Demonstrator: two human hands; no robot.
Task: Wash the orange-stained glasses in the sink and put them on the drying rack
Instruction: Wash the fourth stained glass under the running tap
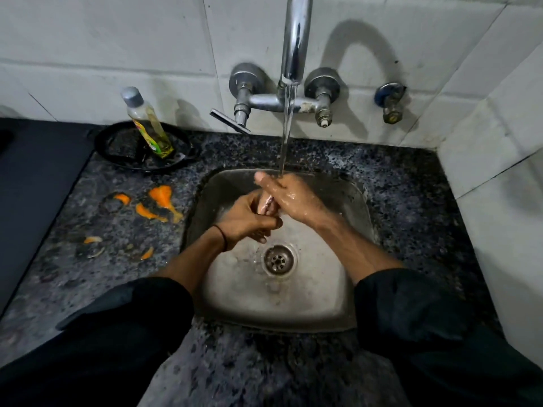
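Sink (338, 312) under running tap | left hand (246, 220) grip closed on right hand (289, 198) fingers

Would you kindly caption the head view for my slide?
Left hand and right hand rub together under running tap water over the steel sink.

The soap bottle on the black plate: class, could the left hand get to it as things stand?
Probably yes. The soap bottle stands upright on the left counter, nothing in between; the left hand must first leave the right hand under the stream.
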